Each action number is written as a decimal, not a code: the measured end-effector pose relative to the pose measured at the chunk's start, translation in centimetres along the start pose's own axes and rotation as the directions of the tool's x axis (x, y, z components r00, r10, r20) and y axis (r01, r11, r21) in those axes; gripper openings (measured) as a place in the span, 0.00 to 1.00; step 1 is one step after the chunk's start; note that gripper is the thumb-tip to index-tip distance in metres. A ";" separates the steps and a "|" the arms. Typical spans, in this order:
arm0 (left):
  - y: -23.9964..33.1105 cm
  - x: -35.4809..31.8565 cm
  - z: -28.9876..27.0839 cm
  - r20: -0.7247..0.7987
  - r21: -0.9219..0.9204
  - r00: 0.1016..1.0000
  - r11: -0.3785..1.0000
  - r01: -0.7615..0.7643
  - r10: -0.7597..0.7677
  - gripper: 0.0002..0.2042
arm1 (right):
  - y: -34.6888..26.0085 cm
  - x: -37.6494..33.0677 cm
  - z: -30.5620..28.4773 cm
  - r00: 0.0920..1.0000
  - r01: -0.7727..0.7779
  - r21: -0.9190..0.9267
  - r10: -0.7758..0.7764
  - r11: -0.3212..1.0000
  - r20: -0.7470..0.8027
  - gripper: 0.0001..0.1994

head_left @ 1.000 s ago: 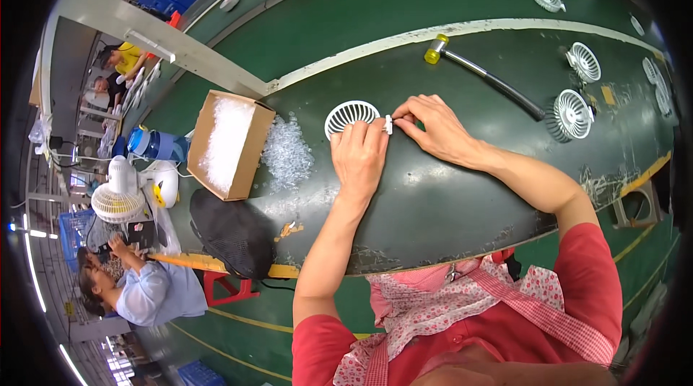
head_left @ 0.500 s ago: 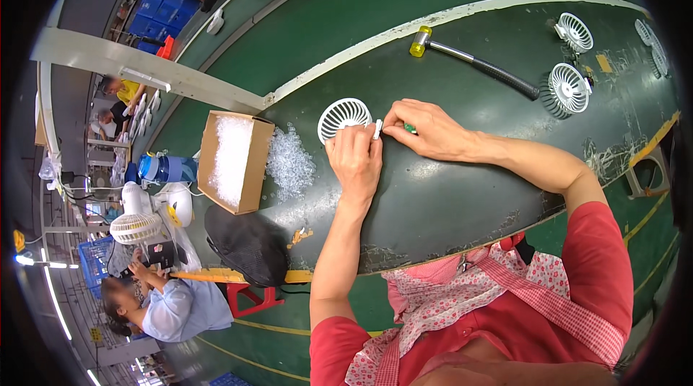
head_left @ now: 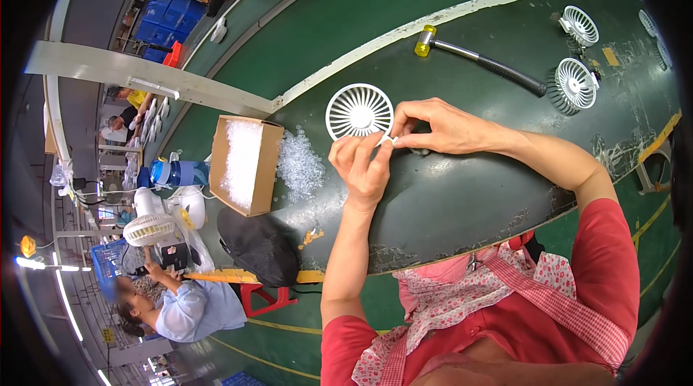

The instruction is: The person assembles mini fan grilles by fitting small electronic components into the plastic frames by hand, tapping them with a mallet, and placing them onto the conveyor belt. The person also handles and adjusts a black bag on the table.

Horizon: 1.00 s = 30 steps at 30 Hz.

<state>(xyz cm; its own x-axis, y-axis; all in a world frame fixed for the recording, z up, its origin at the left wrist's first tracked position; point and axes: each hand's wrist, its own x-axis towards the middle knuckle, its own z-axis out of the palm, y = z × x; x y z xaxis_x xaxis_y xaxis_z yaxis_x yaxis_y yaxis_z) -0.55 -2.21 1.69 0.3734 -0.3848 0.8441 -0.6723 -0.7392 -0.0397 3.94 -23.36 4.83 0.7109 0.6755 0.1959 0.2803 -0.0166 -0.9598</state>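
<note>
A round white fan guard [head_left: 360, 117] with radiating ribs rests on the dark table in front of me, its inside facing up. My left hand [head_left: 361, 173] is closed on its near edge, beside a small white tab [head_left: 388, 140]. From the right, my right hand [head_left: 447, 128] brings thumb and forefinger together at that same tab. Whatever lies between those fingertips is too small to make out. Left of the guard, small clear plastic pieces [head_left: 299, 166] lie in a pile beside an open cardboard box [head_left: 263, 176] with more pale pieces inside.
A hammer [head_left: 480, 59] with a yellow head lies beyond my right hand. More white fan guards [head_left: 576, 84] stand at the far right. A black cap [head_left: 258, 249] sits at the near left edge. A white fan [head_left: 149, 223] and a seated person [head_left: 195, 308] are further left.
The guard has tipped back, so its ribbed inside shows more fully. My right hand has closed in on the tab, and the green bit seen by its fingers no longer shows.
</note>
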 end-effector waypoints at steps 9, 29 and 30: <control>1.0 0.8 0.8 0.185 -0.593 0.650 0.444 0.672 -0.737 0.41 | 3.3 -0.2 1.3 0.904 0.337 -0.337 -0.402 0.879 -0.144 0.08; 1.4 -0.4 2.0 0.666 -0.721 0.419 -0.390 0.572 -0.617 0.23 | 4.1 0.7 1.5 0.810 0.286 -0.862 -0.587 0.420 -0.018 0.16; 1.4 -0.5 2.0 0.661 -0.725 0.423 -0.384 0.572 -0.619 0.23 | 4.1 0.7 1.5 0.808 0.289 -0.859 -0.589 0.423 -0.018 0.15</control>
<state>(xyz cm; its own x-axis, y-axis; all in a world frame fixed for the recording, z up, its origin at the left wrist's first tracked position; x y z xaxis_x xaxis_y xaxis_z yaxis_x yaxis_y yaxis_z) -0.38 -4.16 0.16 0.9971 -0.0705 0.0280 0.0080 0.4641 0.8857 4.60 -21.80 0.72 0.4208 0.5425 0.7271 0.8782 -0.4447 -0.1764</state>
